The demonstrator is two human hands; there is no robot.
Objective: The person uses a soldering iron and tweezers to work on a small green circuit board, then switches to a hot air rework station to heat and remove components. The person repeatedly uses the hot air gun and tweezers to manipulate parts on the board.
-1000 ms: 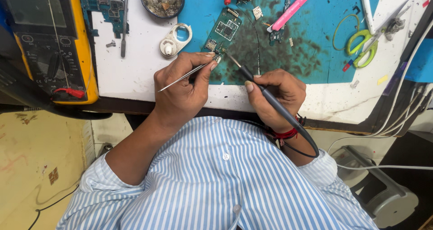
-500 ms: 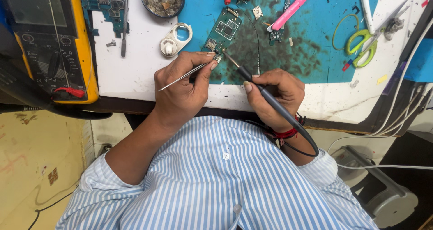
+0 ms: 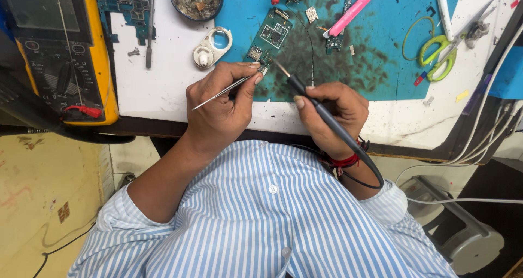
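Here the small green circuit board point(image 3: 271, 38) lies flat, chips up.

The circuit board point(image 3: 271, 38) lies on the mat point(image 3: 376, 65). The multimeter point(image 3: 57, 54) sits far left on the table point(image 3: 158, 87). Scissors point(image 3: 444, 52) lie right.

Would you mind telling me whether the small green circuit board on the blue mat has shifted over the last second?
No. The small green circuit board lies at the same spot beside the white ring-shaped tool, with the same gap between them.

White workbench point(image 3: 158, 87), blue mat point(image 3: 381, 65), yellow multimeter point(image 3: 60, 54)
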